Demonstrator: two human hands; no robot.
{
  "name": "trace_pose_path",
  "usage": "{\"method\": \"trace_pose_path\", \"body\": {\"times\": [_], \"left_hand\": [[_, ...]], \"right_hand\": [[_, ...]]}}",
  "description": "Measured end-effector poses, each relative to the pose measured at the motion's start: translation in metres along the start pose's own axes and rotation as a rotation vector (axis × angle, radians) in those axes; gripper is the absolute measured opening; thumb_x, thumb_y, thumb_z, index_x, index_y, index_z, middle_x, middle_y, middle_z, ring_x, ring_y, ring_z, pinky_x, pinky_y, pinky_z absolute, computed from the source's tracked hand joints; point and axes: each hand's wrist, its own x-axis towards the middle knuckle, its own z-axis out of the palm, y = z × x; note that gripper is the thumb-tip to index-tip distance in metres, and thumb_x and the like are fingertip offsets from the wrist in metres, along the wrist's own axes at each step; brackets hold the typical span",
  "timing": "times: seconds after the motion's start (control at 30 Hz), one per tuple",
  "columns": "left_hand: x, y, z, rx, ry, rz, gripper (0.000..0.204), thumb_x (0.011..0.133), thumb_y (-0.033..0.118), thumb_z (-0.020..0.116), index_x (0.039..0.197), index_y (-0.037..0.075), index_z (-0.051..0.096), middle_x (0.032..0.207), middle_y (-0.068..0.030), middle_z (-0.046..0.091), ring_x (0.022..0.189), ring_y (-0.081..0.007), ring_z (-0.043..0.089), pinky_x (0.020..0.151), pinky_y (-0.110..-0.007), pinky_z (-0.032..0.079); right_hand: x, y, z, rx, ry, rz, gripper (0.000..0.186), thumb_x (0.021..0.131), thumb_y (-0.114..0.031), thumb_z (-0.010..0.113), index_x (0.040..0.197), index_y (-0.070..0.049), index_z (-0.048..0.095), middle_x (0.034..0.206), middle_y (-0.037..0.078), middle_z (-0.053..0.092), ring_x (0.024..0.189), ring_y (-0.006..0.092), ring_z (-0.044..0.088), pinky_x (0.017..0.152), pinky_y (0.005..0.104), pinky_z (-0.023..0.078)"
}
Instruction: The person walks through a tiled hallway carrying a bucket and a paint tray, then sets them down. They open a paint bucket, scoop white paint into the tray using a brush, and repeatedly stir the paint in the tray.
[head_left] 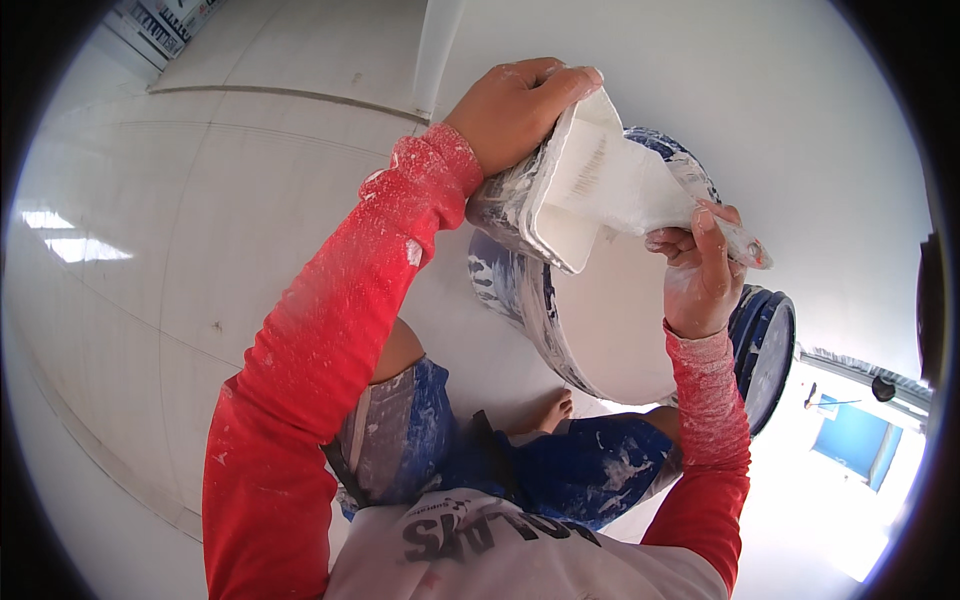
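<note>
White paste [625,185] is being tipped from a tilted tub [545,205] into the blue bucket [600,330]. The tub's base is gripped by the left hand [515,105] and its rim is held by the right hand [700,275]. A steady tilt over the bucket's mouth seems called for next.

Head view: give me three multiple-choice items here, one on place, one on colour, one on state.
1. Where is the tray?
A. above the bucket
B. flat on the floor
C. behind the person

2. What colour are the sleeves?
A. green
B. red
C. black

3. How is the tray held?
A. by the left hand alone
B. by no hand
C. tilted, with the right hand also gripping

A: it overlaps the bucket's rim.
B: both forearms show red.
C: a hand grips each end and it slopes down.
</note>
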Motion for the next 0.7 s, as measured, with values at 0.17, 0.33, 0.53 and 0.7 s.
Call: {"method": "trace_pose_path", "body": {"times": [0.17, 0.33, 0.53, 0.7], "left_hand": [[0.001, -0.006, 0.001, 0.021, 0.048, 0.157, 0.051, 0.089, 0.050, 0.050, 0.091, 0.002, 0.065, 0.085, -0.0121, 0.067, 0.079, -0.0245, 0.062, 0.076, -0.033, 0.047], [0.001, -0.006, 0.000, 0.049, 0.028, 0.101, 0.051, 0.087, 0.051, 0.052, 0.089, 0.003, 0.066, 0.082, -0.0100, 0.067, 0.077, -0.0214, 0.063, 0.075, -0.032, 0.048], [0.000, -0.003, -0.001, 0.009, 0.033, 0.070, 0.050, 0.087, 0.051, 0.052, 0.089, 0.003, 0.067, 0.081, -0.0096, 0.067, 0.077, -0.0207, 0.063, 0.075, -0.031, 0.048], [-0.001, 0.005, -0.005, 0.148, -0.058, -0.013, 0.042, 0.096, 0.040, 0.042, 0.118, 0.010, 0.061, 0.108, -0.0125, 0.066, 0.094, -0.0242, 0.063, 0.085, -0.030, 0.048]], "right_hand": [[0.001, -0.001, -0.006, 0.006, -0.033, -0.047, 0.028, 0.087, -0.019, 0.060, 0.105, 0.002, 0.056, 0.097, 0.013, 0.059, 0.069, 0.0241, 0.066, 0.061, 0.0342, 0.057], [-0.004, -0.002, -0.007, 0.033, -0.031, -0.039, 0.024, 0.086, -0.016, 0.062, 0.103, 0.000, 0.057, 0.096, 0.013, 0.060, 0.064, 0.0238, 0.065, 0.060, 0.0345, 0.057], [-0.012, -0.004, -0.011, 0.013, -0.023, -0.096, 0.017, 0.086, -0.012, 0.061, 0.100, -0.002, 0.059, 0.094, 0.011, 0.060, 0.062, 0.0225, 0.065, 0.059, 0.0340, 0.058], [-0.017, -0.008, -0.019, 0.008, 0.009, -0.056, 0.017, 0.087, -0.013, 0.060, 0.100, -0.002, 0.058, 0.090, 0.011, 0.061, 0.061, 0.0211, 0.064, 0.059, 0.0335, 0.056]]}}
